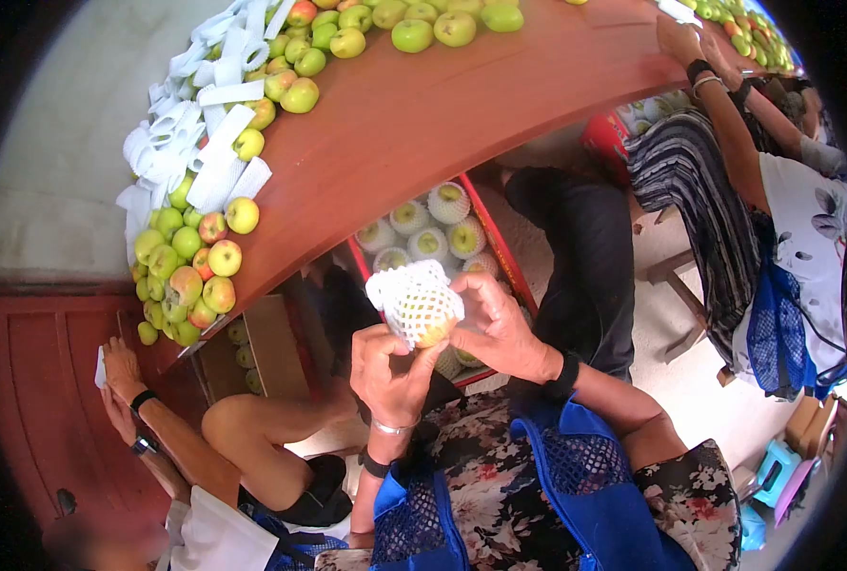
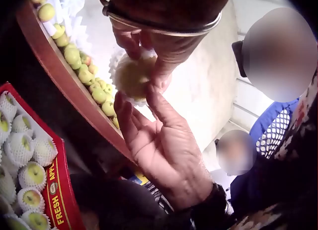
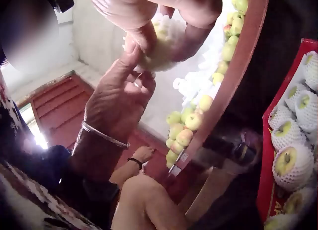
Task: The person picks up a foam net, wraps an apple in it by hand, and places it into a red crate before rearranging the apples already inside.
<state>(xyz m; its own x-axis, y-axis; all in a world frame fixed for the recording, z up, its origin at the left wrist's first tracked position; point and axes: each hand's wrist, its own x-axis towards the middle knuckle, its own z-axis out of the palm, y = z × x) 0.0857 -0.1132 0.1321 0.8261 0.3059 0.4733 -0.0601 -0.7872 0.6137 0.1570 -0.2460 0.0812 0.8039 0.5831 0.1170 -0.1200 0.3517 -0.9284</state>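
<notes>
An apple [image 1: 434, 330] in a white foam net [image 1: 414, 295] is held up between both hands, above an open box. The left hand [image 1: 385, 376] grips it from the lower left, thumb against its underside. From the right, the right hand [image 1: 504, 333] pinches the net's lower edge with thumb and fingers. In the left wrist view the bare yellowish side of the apple [image 2: 135, 80] shows through the open end of the net, and the two thumbs meet close beside it. The right wrist view shows the netted apple partly hidden behind the fingers.
Below the hands stands a red box [image 1: 488, 221] of netted apples. The curved brown table [image 1: 385, 124] bears loose apples [image 1: 186, 285] and a heap of foam nets [image 1: 171, 143]. Other people sit at both sides, their hands [image 1: 124, 371] near the table. A cardboard box [image 1: 284, 352] stands lower left.
</notes>
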